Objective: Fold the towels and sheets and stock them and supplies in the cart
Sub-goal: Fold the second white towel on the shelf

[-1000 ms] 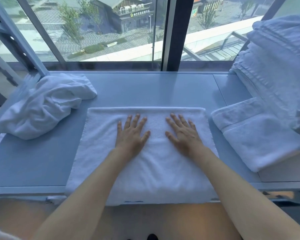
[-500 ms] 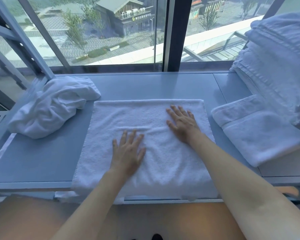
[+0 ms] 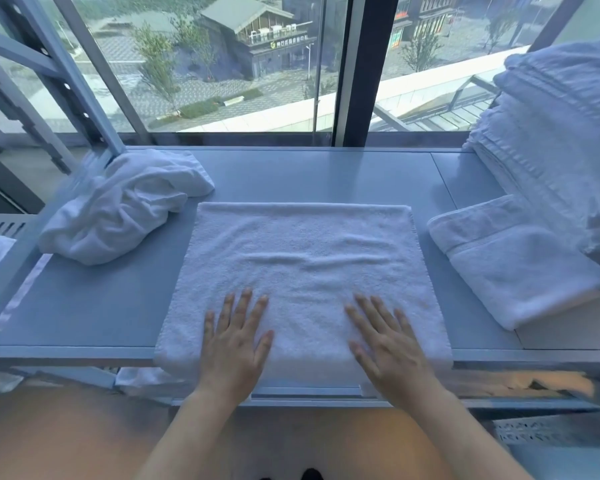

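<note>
A white towel lies spread flat on the grey shelf top, its near edge hanging over the front. My left hand rests flat on the towel's near left part, fingers spread. My right hand lies flat on its near right part, fingers also apart. Neither hand grips anything. A crumpled white towel sits at the left. A folded white towel lies at the right, next to a tall stack of folded white linens.
A large window runs along the back of the shelf. A slanted metal frame rises at the left. More white cloth shows under the shelf's front edge. The floor below is wooden.
Both hands have slid back across the towel from its middle to its near edge, the left first, then the right. The view has tilted, so the towel sits higher in frame.
</note>
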{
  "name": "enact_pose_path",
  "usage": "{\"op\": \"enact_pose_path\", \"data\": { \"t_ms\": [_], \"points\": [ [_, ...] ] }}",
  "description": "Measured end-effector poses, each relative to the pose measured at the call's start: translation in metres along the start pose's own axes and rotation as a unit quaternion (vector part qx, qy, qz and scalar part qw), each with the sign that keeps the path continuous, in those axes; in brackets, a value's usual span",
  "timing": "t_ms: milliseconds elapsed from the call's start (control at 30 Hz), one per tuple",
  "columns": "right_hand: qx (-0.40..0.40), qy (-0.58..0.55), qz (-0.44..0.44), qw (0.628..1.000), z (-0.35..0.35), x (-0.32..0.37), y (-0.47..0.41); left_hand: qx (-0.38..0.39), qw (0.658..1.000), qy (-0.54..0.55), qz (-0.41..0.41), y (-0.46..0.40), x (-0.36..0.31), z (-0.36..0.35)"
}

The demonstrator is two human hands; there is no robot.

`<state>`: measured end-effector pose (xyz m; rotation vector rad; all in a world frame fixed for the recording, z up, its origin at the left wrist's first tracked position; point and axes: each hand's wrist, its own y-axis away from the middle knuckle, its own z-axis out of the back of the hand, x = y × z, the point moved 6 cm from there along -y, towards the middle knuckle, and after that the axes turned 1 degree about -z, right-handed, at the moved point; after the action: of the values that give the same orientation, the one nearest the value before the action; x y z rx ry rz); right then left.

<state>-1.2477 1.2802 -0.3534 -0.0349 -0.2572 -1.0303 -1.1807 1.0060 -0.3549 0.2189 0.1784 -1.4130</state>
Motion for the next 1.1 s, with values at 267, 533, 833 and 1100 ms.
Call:
{"op": "enact_pose_path", "data": {
  "t_ms": [267,533,833,1100],
  "points": [
    [-0.008,-0.001,-0.032,0.999,0.008,-0.025,-0.013,0.024,1.0,-0.01,0.002,-0.031,0.0,-0.007],
    [-0.015,-0.005,-0.037,0.999,0.027,-0.053,-0.102,0.027,1.0,-0.008,0.007,-0.126,0.0,0.006],
    [-0.026,0.003,-0.04,0.999,0.038,-0.061,-0.131,0.025,1.0,-0.008,-0.008,-0.148,-0.02,0.022],
    [-0.015,-0.091,0.113,0.989,0.003,0.035,-0.03,-0.04,0.974,0.02,-0.224,-0.015,-0.085,0.005]
  ]
}}
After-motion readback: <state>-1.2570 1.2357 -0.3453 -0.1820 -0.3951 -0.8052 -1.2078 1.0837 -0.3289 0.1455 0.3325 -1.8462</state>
